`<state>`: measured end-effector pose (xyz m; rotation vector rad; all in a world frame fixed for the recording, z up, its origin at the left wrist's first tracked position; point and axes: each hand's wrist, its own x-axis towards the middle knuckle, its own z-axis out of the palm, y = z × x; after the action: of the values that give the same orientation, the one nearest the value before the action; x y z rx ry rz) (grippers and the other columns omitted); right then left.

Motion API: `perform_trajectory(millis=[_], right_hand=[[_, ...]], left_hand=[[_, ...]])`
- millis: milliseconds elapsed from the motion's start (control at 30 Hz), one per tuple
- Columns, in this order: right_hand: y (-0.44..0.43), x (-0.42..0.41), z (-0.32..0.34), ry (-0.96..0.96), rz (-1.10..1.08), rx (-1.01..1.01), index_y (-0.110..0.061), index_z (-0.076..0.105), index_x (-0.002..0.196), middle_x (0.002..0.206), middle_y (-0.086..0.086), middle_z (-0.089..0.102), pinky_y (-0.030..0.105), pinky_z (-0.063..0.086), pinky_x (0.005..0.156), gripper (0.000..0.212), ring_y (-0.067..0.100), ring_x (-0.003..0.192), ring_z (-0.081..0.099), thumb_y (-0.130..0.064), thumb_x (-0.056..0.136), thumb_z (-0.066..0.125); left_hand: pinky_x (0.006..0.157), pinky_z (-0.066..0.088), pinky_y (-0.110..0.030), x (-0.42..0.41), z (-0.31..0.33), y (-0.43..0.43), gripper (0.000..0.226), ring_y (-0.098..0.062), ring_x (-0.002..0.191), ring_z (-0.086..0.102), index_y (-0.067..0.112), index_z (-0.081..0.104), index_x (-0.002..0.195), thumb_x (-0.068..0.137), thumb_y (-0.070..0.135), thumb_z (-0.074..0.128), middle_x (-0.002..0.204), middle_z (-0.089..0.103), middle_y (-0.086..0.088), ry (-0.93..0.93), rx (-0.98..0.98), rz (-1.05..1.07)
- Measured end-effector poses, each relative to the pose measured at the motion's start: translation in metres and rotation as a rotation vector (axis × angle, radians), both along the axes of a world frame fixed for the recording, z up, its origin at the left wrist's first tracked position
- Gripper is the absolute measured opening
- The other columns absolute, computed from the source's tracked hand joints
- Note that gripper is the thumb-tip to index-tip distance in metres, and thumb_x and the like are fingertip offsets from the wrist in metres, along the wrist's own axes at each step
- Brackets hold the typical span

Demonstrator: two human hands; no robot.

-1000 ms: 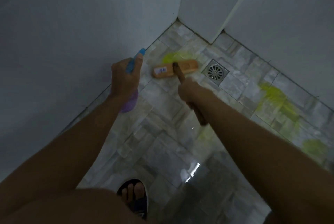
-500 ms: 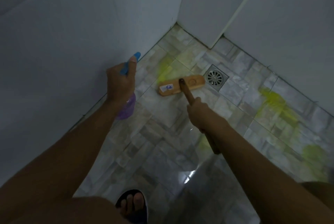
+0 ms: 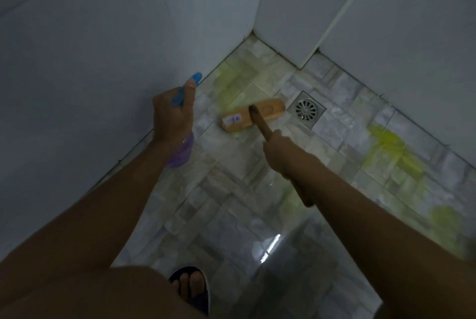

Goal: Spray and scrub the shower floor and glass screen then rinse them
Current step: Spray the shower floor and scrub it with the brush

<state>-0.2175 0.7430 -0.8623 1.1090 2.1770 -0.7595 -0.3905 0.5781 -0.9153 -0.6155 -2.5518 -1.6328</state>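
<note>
Moved: scrub brush [image 3: 253, 118], head drawn back from the far corner since a second ago. It now lies flat on the shower floor [image 3: 231, 203] at centre frame, just left of the drain [image 3: 306, 109]. The corner smear of green cleaner [image 3: 231, 79] looks thinner than before.

- Item, right hand [image 3: 279, 151]: centre frame, fingers wrapped round the brush's wooden handle, whose end shows beneath the forearm.
- Item, left hand [image 3: 171, 118]: left of centre, curled round the neck of the spray bottle [image 3: 181, 156], thumb along its blue head, close to the wall [image 3: 90, 87].
- Item, unscrubbed patches [image 3: 391, 148]: right side and lower right of frame.
- Item, sandalled foot [image 3: 192, 287]: bottom centre, beside a wet glare [image 3: 270, 246].
- Item, glass screen: cannot tell which panel it is.

Hazards, as judged:
- Slip: slick tile underfoot plus a forward lean on the push stroke.
- Snag: bristles may catch the drain grille if the stroke drifts right.
- Stray spray: the left grip tightening on the trigger during effort.
- Missed area: the right-hand patches may dry before being scrubbed.
- Knock: the bottle may strike the wall.
</note>
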Motion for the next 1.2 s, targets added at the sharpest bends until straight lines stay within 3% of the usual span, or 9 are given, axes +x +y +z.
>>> perform_trajectory(millis=[167,333,400,500,633,700,867,1033,1200], right_hand=[[0.028,-0.013,0.009,0.016,-0.104,-0.020,-0.007,0.044,0.117,0.087,0.007,0.054,0.029,0.045,0.044,0.022,0.020,0.062,0.056,-0.025,0.106,0.041],[0.054,-0.111,0.000,0.088,-0.058,-0.004,0.007,0.045,0.135,0.110,0.021,0.062,0.044,0.055,0.084,0.037,0.033,0.094,0.063,-0.004,0.100,0.044],[0.047,-0.125,-0.004,0.111,-0.059,-0.013,0.007,0.044,0.140,0.107,0.018,0.060,0.042,0.053,0.082,0.041,0.032,0.098,0.059,-0.006,0.101,0.045],[0.025,-0.093,-0.018,0.144,-0.035,0.042,0.005,0.030,0.149,0.141,0.018,0.049,0.038,0.049,0.090,0.049,0.033,0.121,0.055,-0.012,0.104,0.042],[0.020,0.008,-0.025,0.082,-0.026,0.014,-0.006,0.038,0.137,0.120,0.015,0.059,0.034,0.045,0.068,0.037,0.026,0.087,0.058,-0.028,0.107,0.038],[0.030,0.035,-0.019,0.055,-0.067,0.015,-0.006,0.040,0.131,0.120,0.017,0.060,0.034,0.046,0.068,0.035,0.027,0.087,0.058,-0.032,0.107,0.038],[0.061,-0.035,-0.016,0.072,-0.077,0.053,-0.001,0.043,0.136,0.107,0.014,0.062,0.025,0.039,0.034,0.035,0.020,0.064,0.058,-0.015,0.105,0.044],[0.047,-0.101,-0.018,0.189,0.002,0.036,0.004,0.042,0.142,0.137,0.024,0.053,0.032,0.046,0.072,0.042,0.038,0.120,0.056,-0.009,0.102,0.037],[0.011,-0.031,-0.025,0.142,0.055,0.003,-0.007,0.036,0.142,0.125,0.017,0.058,0.040,0.053,0.075,0.040,0.028,0.095,0.062,-0.025,0.107,0.038]], left_hand=[[0.044,0.041,-0.050,0.003,0.002,0.002,0.081,-0.042,0.048,0.053,-0.006,0.054,0.061,0.102,0.062,0.040,0.053,0.053,-0.025,0.002,-0.005,-0.017],[0.045,0.044,-0.053,0.009,-0.001,0.003,0.080,-0.039,0.048,0.055,-0.005,0.057,0.061,0.104,0.060,0.038,0.053,0.055,-0.023,0.060,-0.027,-0.045],[0.046,0.045,-0.052,0.011,-0.001,0.002,0.079,-0.039,0.048,0.056,-0.005,0.058,0.062,0.104,0.059,0.038,0.054,0.056,-0.023,0.070,-0.032,-0.055],[0.048,0.046,-0.053,0.013,-0.002,0.001,0.080,-0.040,0.050,0.058,-0.006,0.058,0.062,0.104,0.059,0.037,0.055,0.057,-0.024,0.082,-0.031,-0.058],[0.046,0.043,-0.050,0.004,-0.001,-0.004,0.080,-0.041,0.048,0.054,-0.007,0.056,0.062,0.103,0.060,0.041,0.053,0.054,-0.025,-0.001,0.051,-0.022],[0.045,0.044,-0.047,0.004,0.000,-0.007,0.076,-0.037,0.046,0.054,-0.001,0.058,0.062,0.101,0.062,0.042,0.051,0.052,-0.019,-0.074,0.094,0.013],[0.045,0.044,-0.045,0.004,0.001,-0.007,0.070,-0.030,0.045,0.054,0.005,0.061,0.064,0.101,0.061,0.042,0.050,0.050,-0.008,-0.090,0.098,0.032],[0.047,0.043,-0.047,0.007,0.000,-0.006,0.075,-0.036,0.046,0.055,-0.002,0.059,0.064,0.103,0.059,0.041,0.050,0.050,-0.017,-0.030,0.064,0.004],[0.046,0.043,-0.047,0.003,0.000,-0.007,0.077,-0.032,0.045,0.053,-0.001,0.057,0.062,0.101,0.063,0.040,0.047,0.047,-0.014,-0.063,0.083,0.002]])
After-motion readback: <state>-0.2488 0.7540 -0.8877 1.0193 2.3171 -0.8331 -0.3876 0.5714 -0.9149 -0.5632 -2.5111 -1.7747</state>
